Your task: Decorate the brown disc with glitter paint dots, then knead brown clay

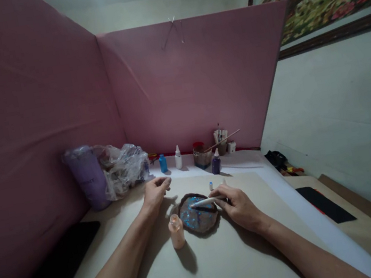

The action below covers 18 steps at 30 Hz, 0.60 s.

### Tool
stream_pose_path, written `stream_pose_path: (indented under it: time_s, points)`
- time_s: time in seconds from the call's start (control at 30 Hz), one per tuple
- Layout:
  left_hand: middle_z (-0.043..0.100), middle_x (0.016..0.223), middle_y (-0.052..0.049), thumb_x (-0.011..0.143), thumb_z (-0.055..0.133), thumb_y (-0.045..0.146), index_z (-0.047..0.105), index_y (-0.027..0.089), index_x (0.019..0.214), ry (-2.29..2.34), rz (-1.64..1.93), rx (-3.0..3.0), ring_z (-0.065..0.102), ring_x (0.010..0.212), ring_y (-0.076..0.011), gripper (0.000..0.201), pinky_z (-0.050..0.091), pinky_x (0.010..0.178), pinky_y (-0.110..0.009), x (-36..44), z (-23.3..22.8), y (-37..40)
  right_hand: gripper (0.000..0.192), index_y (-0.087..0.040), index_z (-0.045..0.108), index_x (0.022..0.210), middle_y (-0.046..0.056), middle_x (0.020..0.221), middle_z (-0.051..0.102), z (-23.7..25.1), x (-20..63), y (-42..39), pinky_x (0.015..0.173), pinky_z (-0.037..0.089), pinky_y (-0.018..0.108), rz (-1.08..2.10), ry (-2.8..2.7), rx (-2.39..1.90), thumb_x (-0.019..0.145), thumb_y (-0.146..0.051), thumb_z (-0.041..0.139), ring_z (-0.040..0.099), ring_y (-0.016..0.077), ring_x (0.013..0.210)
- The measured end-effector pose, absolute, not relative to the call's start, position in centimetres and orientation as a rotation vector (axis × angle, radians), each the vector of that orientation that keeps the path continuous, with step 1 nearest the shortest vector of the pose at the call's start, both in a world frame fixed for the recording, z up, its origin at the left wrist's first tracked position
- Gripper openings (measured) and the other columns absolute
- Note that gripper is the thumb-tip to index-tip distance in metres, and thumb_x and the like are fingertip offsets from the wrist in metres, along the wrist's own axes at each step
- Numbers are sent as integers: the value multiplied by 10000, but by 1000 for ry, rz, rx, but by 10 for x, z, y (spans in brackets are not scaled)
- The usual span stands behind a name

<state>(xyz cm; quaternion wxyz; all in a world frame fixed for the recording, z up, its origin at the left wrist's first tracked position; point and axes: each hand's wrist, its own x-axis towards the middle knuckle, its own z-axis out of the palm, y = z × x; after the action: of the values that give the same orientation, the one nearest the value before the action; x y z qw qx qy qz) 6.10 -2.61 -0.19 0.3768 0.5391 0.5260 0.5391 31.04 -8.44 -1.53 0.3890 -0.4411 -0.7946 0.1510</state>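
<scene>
A round brown piece [199, 215] with shiny blue patches lies on the pale table sheet [229, 265]. My right hand [237, 205] grips a thin white stick-like tool [206, 201], its tip lying over the piece. My left hand [155, 192] rests on the sheet to the left of the piece, fingers curled loosely, with nothing visible in it. A small peach-coloured bottle [176, 230] stands upright just left of the piece, between my forearms.
Pink panels [197, 84] wall the table at the back and left. Along the back stand a purple cup [89, 177], a crumpled plastic bag [124, 168], a blue bottle [163, 163], a white bottle [178, 157], a jar [202, 156], a purple bottle [216, 162] and a brush holder [222, 141].
</scene>
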Motion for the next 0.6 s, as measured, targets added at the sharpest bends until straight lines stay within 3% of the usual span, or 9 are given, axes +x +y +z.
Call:
stream_pose_path:
  time_s: [0.6]
  points:
    - [583, 593, -5, 604, 708, 518, 693, 101, 817, 1335, 1390, 1367, 459, 526, -98, 468, 363, 503, -236, 62, -5, -25, 114, -218, 666, 877, 27, 856, 673, -14, 309, -85, 737, 432, 301, 352, -2023, -1189, 850, -193, 559, 593, 195, 806]
